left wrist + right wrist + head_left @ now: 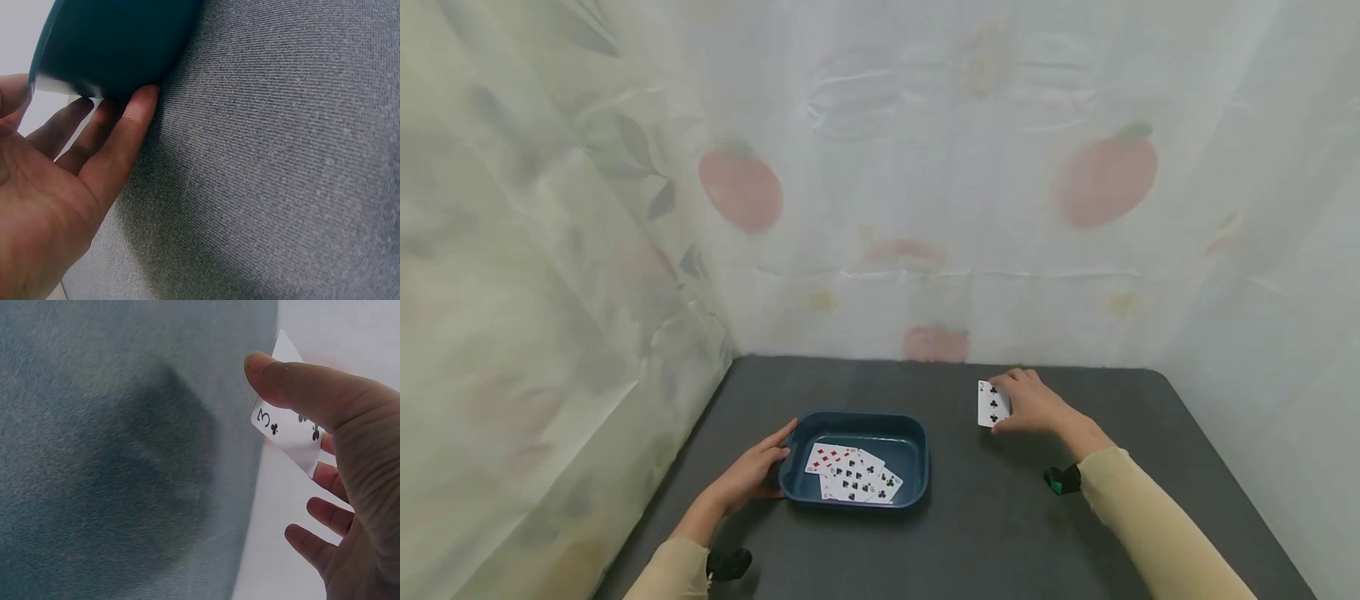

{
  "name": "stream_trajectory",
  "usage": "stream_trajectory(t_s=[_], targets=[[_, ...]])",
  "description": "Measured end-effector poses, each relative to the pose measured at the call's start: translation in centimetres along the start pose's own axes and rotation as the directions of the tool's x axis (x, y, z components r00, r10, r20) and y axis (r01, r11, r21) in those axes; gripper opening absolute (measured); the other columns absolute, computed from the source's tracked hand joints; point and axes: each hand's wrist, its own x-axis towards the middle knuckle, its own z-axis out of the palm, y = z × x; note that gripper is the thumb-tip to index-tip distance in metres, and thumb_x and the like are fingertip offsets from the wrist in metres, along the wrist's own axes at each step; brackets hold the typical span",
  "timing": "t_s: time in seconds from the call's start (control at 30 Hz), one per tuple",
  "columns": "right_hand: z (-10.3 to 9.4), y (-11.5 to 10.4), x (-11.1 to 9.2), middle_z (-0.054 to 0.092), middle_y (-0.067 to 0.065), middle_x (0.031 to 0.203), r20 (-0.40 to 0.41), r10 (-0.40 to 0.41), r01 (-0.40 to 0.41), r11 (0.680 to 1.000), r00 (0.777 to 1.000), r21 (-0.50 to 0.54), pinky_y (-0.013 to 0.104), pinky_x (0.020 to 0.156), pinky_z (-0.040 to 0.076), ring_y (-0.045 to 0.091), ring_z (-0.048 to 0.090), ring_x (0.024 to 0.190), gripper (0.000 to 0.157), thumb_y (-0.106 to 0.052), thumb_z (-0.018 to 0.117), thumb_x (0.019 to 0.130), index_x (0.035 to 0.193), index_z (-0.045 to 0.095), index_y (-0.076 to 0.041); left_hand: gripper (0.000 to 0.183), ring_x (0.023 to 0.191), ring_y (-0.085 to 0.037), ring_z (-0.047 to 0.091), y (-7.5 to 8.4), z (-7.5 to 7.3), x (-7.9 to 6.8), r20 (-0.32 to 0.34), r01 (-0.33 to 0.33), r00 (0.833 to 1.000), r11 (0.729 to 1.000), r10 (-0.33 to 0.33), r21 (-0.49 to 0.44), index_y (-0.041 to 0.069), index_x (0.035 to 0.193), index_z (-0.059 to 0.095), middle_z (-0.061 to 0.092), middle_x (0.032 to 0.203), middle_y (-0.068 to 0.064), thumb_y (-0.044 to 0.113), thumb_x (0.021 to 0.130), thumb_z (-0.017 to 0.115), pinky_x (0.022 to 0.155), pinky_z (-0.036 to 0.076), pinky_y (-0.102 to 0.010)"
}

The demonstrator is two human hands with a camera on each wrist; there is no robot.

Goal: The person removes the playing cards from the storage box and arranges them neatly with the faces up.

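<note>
My right hand (1033, 404) pinches a playing card (989, 403), the three of clubs, at the far right of the table. In the right wrist view the thumb lies across the face of the card (289, 428), fingers behind, with a shadow on the cloth. My left hand (748, 473) holds a dark blue tray (917, 467) by its left end. The left wrist view shows fingertips against the outer wall of the tray (119, 50) near its base and the thumb at the rim. Inside the tray lie several overlapping cards (853, 477), one with red diamonds, others with black suits.
The table (977, 542) has a dark grey cloth surface. A pale curtain (925, 208) with fruit prints stands along its back edge, and similar sheets (550, 333) hang at both sides. Dark wrist straps (728, 565) sit on both wrists.
</note>
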Motion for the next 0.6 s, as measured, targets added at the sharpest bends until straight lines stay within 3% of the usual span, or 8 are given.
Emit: stream_trajectory(t_s=[0.3,0.6], targets=[[1.8,1.2,0.9,0.045,0.022,0.143,0.08,0.079,-0.082,0.996,0.994,0.038,0.058,0.09,0.044,0.042,0.039,0.128,0.085,-0.034,0.092,0.076,0.148,0.053,-0.009,0.057,0.125,-0.038,0.049,-0.1,0.1,0.2,-0.014,0.005,1.0,1.0,-0.005,0.0,0.038,0.162,0.03,0.029,0.162,-0.02,0.024,0.109,0.047,0.077,0.057,-0.05],[3.5,2.0,1.6,0.05,0.02,0.14,0.116,0.076,-0.077,0.997,0.99,-0.001,0.054,0.091,0.044,0.038,0.044,0.123,0.084,-0.038,0.092,0.075,0.142,0.056,-0.002,0.058,0.126,-0.038,0.048,0.0,0.3,0.2,-0.01,0.002,1.0,1.0,-0.002,0.002,0.036,0.163,0.029,0.029,0.161,-0.02,0.023,0.109,0.047,0.077,0.057,-0.05]])
